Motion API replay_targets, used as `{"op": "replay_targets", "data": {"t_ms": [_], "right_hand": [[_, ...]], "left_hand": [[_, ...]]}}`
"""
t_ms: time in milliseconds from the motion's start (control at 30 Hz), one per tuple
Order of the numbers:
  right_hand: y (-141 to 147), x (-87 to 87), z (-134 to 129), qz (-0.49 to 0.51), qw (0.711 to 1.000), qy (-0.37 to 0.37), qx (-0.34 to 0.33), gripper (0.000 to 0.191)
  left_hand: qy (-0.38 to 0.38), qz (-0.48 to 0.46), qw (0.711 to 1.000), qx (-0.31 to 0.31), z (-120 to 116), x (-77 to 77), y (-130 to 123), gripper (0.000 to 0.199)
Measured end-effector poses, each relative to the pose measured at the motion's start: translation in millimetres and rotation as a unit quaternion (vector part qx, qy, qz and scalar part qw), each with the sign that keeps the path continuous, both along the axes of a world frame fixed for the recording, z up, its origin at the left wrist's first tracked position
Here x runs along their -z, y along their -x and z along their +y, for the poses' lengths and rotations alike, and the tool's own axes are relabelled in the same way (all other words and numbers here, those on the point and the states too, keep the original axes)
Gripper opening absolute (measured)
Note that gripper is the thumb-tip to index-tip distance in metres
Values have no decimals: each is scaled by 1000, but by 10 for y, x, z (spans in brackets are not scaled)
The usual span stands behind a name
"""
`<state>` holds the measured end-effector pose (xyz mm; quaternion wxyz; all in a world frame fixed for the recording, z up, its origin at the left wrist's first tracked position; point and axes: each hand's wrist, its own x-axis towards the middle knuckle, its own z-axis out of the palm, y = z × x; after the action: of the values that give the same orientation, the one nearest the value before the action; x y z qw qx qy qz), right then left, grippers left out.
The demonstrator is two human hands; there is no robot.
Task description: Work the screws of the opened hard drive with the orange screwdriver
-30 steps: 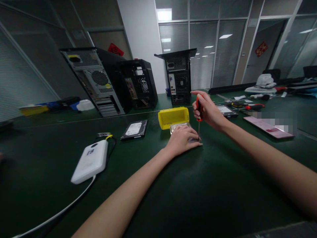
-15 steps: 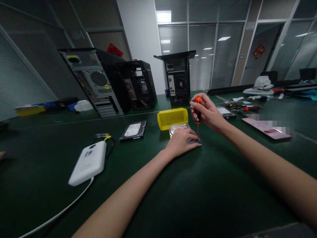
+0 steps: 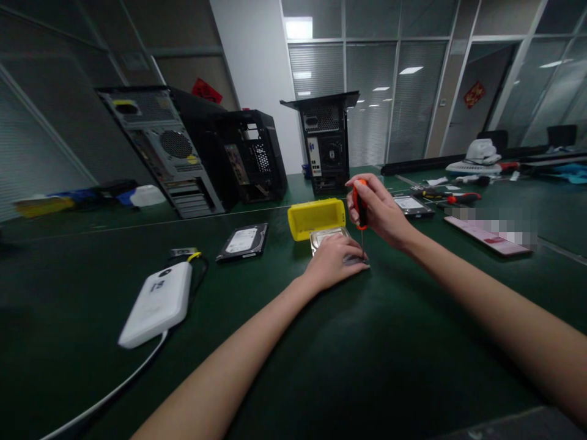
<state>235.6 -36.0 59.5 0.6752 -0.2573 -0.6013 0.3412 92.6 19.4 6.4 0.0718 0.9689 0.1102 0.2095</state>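
My right hand (image 3: 376, 209) is closed around the orange and black handle of a screwdriver (image 3: 361, 211). The screwdriver stands nearly upright, with its tip down at the right end of a silver hard drive (image 3: 324, 234). Over that drive lies my left hand (image 3: 334, 260), its thumb along the near edge and its fingers bent across the top, gripping it on the table. Much of the drive is hidden under this hand, and the exact spot where the tip meets it is too small to make out. Directly behind the drive sits a yellow plastic box (image 3: 316, 219).
Two more hard drives lie on the green table, one at left (image 3: 243, 241) and one at right (image 3: 413, 206). A white device (image 3: 158, 302) with a cable is at left, a pink phone (image 3: 488, 235) and pliers (image 3: 463, 198) at right. Computer cases (image 3: 326, 143) stand behind.
My right hand has turned on the screwdriver handle, and its fingers wrap it differently. My left hand stays on the hard drive. The whole view has shifted slightly.
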Motion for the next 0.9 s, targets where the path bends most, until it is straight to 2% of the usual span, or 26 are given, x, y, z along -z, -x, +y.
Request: {"op": "replay_targets", "data": {"t_ms": [133,433,567,767,900], "right_hand": [[-9,-2,-6,1,1000,-10,10,26],[12,8,-29,15,1000,18,13,28],[67,8,-30,21,1000,15,-1,36],[122,12,-10,21,1000,8,8,26],[43,21,25,39,998,8,40,28]], "left_hand": [[0,-3,1000,-1,5,4,1,21],[0,-3,1000,-2,-11,-13,-13,17],[6,-3,1000,-2,-20,-22,-15,16],[6,-2,1000,-5,-18,-12,-12,17],[7,1,1000,-3,-8,-1,-17,18]]}}
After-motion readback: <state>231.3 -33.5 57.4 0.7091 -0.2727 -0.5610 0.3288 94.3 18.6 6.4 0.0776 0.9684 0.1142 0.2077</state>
